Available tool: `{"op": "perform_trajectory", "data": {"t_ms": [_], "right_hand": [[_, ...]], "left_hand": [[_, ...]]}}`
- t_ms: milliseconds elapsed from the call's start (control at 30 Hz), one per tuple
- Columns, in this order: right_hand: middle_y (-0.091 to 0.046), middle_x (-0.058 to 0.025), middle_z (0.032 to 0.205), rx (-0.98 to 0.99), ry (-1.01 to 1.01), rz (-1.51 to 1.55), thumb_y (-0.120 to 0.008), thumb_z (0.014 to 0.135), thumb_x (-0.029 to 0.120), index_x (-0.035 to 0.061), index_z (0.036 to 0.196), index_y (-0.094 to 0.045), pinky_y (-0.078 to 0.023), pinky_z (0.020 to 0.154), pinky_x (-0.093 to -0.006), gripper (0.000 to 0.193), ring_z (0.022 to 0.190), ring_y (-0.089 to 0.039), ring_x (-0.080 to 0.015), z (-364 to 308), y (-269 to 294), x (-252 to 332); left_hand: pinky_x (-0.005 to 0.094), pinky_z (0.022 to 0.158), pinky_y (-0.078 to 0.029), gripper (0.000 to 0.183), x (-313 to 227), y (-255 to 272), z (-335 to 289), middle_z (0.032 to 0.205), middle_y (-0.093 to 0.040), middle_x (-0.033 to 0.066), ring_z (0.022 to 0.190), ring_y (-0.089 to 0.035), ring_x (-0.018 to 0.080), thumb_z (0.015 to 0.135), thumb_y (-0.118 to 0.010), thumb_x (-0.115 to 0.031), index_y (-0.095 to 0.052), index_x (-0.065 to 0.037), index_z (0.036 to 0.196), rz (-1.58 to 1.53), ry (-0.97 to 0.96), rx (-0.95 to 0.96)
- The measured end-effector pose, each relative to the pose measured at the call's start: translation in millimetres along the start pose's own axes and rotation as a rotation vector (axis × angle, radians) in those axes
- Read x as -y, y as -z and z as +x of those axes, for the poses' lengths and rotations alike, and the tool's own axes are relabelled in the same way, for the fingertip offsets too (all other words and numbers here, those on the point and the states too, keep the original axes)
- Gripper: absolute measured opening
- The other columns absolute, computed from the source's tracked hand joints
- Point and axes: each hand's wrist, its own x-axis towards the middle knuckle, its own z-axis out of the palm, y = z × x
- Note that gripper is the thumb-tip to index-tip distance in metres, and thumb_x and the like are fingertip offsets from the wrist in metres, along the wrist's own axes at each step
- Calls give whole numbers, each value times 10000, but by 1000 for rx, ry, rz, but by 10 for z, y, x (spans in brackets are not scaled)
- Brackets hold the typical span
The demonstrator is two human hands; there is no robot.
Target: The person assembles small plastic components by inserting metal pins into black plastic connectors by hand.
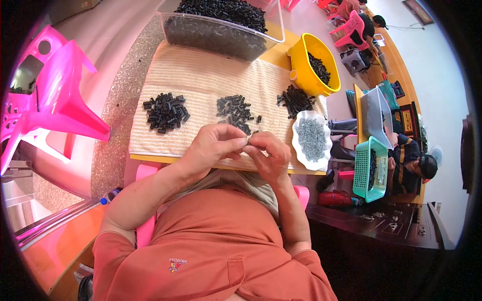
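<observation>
My left hand [213, 145] and my right hand [272, 154] meet above the near edge of a striped towel [201, 70]. Thumbs and forefingers pinch a small piece between them, mostly hidden by the fingertips. On the towel just beyond my hands lies a heap of small black and greyish parts [236, 111], one black piece apart at its right. Short black tubes [165, 112] form a pile at the left. Thinner black pieces [295, 102] are heaped at the right. Close by my right hand, a white scalloped dish [301, 158] holds many tiny clear or silvery pieces.
Black parts fill a clear plastic bin [216, 44] at the far edge; beside it a yellow tub [300, 60] holds more. Pink chairs [65, 95] stand at left. To the right, another person [405, 163] sits behind a green basket [360, 175] and a grey bin [375, 113].
</observation>
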Motion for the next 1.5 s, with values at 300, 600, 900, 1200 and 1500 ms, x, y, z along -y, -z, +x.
{"op": "perform_trajectory", "data": {"t_ms": [300, 600, 900, 1200, 1500], "right_hand": [[-678, -122, 852, 27, -41, 103, -825, 747, 36, -2, 915, -656, -530, 621, -278, 241, 726, -659, -189, -38, -24, 29], [-665, -102, 889, 74, -165, 208, -782, 786, 16, 20, 944, -645, -540, 666, -275, 209, 770, -654, -168, -94, -27, 45], [-670, -79, 861, 137, -143, 224, -766, 805, -13, -7, 950, -653, -547, 663, -265, 184, 767, -684, -145, -117, 0, -5], [-669, -107, 899, 112, -121, 211, -765, 781, -37, -8, 973, -654, -535, 645, -270, 224, 752, -667, -159, -99, 21, 80], [-653, -136, 944, -51, -71, -501, -766, 767, 28, 16, 967, -664, -525, 717, -374, 224, 836, -638, -304, -267, 624, -70]], "left_hand": [[254, 738, -536, 187, -26, 14, 0, 961, -669, 62, 863, -647, 124, 898, -703, -108, -658, 6, 1039, -93, 80, 13], [240, 713, -519, 197, 56, 39, 39, 928, -662, 39, 792, -617, 100, 895, -718, -136, -651, -22, 1041, -18, 14, 50], [231, 681, -506, 246, 28, 2, 21, 889, -659, 37, 761, -603, 86, 867, -741, -109, -611, -17, 1054, 55, 14, 69], [236, 680, -522, 184, 37, 40, 23, 882, -663, 44, 769, -630, 102, 852, -747, -80, -628, -20, 978, 19, -30, 62], [259, 710, -547, 208, 15, -1, 5, 892, -677, 64, 782, -641, 118, 861, -732, -67, -652, 20, 1032, -12, -8, 11]]}}
